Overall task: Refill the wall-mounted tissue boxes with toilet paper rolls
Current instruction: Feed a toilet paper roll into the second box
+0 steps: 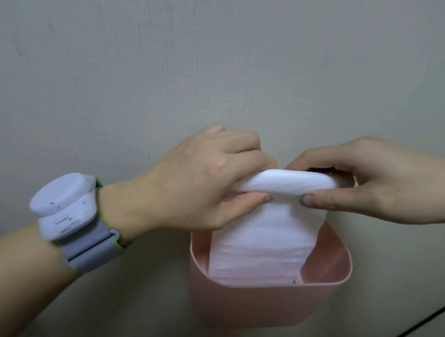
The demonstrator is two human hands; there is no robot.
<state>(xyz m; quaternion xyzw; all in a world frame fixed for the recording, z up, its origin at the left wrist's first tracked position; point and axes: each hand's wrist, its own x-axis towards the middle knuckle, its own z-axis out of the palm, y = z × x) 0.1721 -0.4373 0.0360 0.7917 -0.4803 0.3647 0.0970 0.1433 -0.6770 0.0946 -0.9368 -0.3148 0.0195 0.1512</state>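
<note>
Roll (288,182): white, squashed flat, held level above the open pink box (269,304) at 6 o'clock, its loose sheet hanging inside. Left hand (205,183) and right hand (363,184) each pinch one end, probably steadying it for lowering.

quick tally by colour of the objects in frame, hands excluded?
White: 1, the toilet paper, pinched by the left hand and the right hand, its loose end hanging into the box
Pink: 1, the wall-mounted tissue box
Grey: 1, the wrist-worn device on its strap
Black: 1, the cable at lower right
Total: 4
</note>
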